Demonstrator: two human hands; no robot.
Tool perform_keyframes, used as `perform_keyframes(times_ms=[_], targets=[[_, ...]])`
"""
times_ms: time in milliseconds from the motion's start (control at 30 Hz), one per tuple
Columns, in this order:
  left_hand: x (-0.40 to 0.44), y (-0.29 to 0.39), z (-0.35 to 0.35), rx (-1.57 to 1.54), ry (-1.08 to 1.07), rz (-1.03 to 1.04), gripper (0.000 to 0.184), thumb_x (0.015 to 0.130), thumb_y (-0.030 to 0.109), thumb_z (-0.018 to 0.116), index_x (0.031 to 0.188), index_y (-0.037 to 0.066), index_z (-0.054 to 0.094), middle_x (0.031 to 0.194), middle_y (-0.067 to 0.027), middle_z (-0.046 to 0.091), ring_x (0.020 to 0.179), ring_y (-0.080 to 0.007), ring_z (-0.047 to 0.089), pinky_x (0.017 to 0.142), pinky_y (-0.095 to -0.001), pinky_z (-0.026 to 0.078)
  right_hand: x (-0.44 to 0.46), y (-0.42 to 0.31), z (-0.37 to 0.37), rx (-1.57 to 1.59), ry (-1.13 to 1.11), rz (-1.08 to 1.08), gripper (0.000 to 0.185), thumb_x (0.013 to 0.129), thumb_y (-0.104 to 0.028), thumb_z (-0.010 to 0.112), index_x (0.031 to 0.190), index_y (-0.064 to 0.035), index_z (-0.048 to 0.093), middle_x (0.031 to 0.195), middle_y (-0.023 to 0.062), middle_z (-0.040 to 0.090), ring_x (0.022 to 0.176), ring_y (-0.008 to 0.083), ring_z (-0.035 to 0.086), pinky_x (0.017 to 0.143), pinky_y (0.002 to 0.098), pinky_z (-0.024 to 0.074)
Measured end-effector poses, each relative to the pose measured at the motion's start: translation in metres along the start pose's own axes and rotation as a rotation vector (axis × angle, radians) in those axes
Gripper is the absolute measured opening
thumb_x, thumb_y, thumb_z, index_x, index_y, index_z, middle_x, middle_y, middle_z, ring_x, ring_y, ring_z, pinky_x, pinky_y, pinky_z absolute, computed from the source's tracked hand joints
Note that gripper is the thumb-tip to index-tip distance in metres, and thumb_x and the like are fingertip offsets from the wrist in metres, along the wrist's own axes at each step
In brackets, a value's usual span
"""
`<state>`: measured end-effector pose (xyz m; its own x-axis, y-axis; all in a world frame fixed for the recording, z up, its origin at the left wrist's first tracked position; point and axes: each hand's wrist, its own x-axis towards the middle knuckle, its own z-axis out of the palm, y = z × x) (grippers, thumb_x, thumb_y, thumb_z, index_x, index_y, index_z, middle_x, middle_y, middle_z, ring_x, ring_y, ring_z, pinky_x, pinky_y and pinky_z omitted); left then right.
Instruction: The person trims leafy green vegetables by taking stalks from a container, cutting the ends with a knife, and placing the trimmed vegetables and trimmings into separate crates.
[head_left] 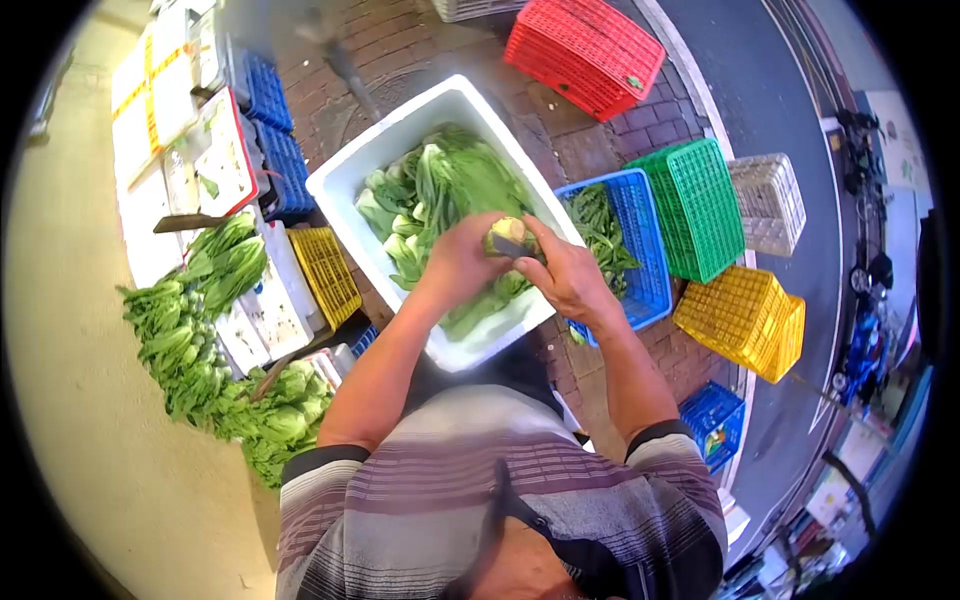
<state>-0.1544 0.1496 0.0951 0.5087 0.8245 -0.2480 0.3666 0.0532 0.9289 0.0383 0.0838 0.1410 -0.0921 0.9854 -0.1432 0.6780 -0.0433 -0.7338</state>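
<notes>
Over the white foam box point(330, 181), my left hand point(465, 258) is closed around a leafy green vegetable point(506, 232), its pale stem end pointing up. My right hand point(568, 272) is closed at that stem end, with a dark flat blade point(512, 247) at its fingers and thumb. The blade lies against the stem; its handle is hidden. Green leaves below my hands are blurred. More leafy vegetables point(405, 215) lie inside the box.
A blue crate point(655, 245) of greens stands right of the box. Red point(585, 55), green point(695, 210) and yellow crates point(735, 310) stand beyond. Heaped lettuces point(180, 345), foam boxes and a yellow crate point(325, 277) are on the left.
</notes>
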Motion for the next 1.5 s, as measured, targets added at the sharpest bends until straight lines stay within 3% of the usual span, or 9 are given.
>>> perform_keyframes(times_ms=[333,733,833,933,967,1067,1200,1267,1500], targets=[[0.007,0.024,0.042,-0.053,-0.242,0.16,0.052,0.077,0.017,0.083,0.124,0.007,0.064,0.109,-0.0138,0.069,0.095,-0.0264,0.068,0.084,-0.0355,0.053,-0.052,0.015,-0.017,0.054,0.203,0.037,0.042,0.093,-0.028,0.064,0.13,-0.0129,0.053,0.096,0.0217,0.069,0.087,0.0433,0.066,0.073,0.0505,0.0517],[0.016,0.054,0.073,0.191,-0.383,0.133,0.056,0.073,0.023,0.084,0.122,0.005,0.064,0.111,-0.0191,0.067,0.103,-0.0355,0.065,0.091,-0.0397,0.051,-0.092,0.032,-0.036,0.336,0.221,0.269,0.029,0.099,-0.029,0.057,0.126,-0.0172,0.06,0.095,0.0232,0.067,0.087,0.0418,0.065,0.076,0.0437,0.0515],[0.022,0.049,0.083,0.139,-0.429,0.105,0.059,0.073,0.026,0.085,0.123,0.004,0.064,0.111,-0.0192,0.068,0.104,-0.0337,0.066,0.092,-0.0397,0.051,-0.098,0.046,-0.031,0.303,0.295,0.256,0.031,0.101,-0.027,0.055,0.128,-0.0119,0.06,0.097,0.0186,0.069,0.086,0.0359,0.067,0.079,0.0381,0.0521],[0.024,0.056,0.091,0.048,-0.447,0.066,0.055,0.077,0.013,0.084,0.126,0.0,0.061,0.107,-0.0094,0.07,0.093,-0.0139,0.064,0.084,-0.0295,0.053,-0.102,0.074,-0.024,0.64,0.445,0.535,0.034,0.103,-0.025,0.051,0.13,-0.0048,0.058,0.087,0.0107,0.066,0.068,0.0245,0.063,0.068,0.0342,0.0518],[0.025,0.057,0.092,0.077,-0.42,0.063,0.056,0.077,0.013,0.084,0.125,0.0,0.061,0.106,-0.0096,0.07,0.093,-0.0142,0.065,0.084,-0.0296,0.053,-0.106,0.08,-0.03,0.922,0.546,0.647,0.035,0.104,-0.031,0.051,0.128,-0.0068,0.06,0.069,-0.0005,0.049,0.051,0.0083,0.042,0.05,0.0274,0.0402],[0.03,0.063,0.107,0.112,-0.376,0.031,0.056,0.076,0.017,0.084,0.124,0.0,0.061,0.107,-0.0128,0.07,0.095,-0.0192,0.066,0.086,-0.0325,0.053,-0.114,0.107,-0.034,1.317,0.893,0.784,0.034,0.104,-0.031,0.05,0.122,-0.0049,0.06,0.071,0.0006,0.05,0.051,0.0079,0.043,0.05,0.0253,0.0419],[0.035,0.084,0.122,0.088,-0.351,0.013,0.053,0.076,0.02,0.083,0.119,-0.001,0.061,0.103,-0.0167,0.071,0.097,-0.0273,0.069,0.086,-0.0368,0.053,-0.101,0.092,-0.012,0.839,0.719,0.662,0.034,0.094,-0.027,0.065,0.116,-0.0012,0.062,0.087,0.0042,0.065,0.064,0.0092,0.057,0.06,0.0283,0.0514],[0.038,0.077,0.132,0.07,-0.365,0.134,0.051,0.076,0.019,0.082,0.117,-0.001,0.061,0.102,-0.0163,0.071,0.096,-0.0269,0.069,0.085,-0.0359,0.053,-0.091,0.102,0.012,0.667,0.707,0.352,0.035,0.091,-0.021,0.07,0.116,0.003,0.062,0.093,0.0044,0.067,0.074,0.0086,0.061,0.063,0.0252,0.0514],[0.05,0.055,0.119,-0.155,-0.609,-0.047,0.062,0.08,0.016,0.079,0.133,-0.001,0.052,0.116,-0.012,0.065,0.103,-0.0179,0.062,0.091,-0.0332,0.05,-0.088,0.089,-0.001,0.672,0.647,0.568,0.023,0.092,-0.018,0.07,0.102,0.0026,0.067,0.083,0.002,0.066,0.073,0.0076,0.058,0.065,0.0246,0.0473]])
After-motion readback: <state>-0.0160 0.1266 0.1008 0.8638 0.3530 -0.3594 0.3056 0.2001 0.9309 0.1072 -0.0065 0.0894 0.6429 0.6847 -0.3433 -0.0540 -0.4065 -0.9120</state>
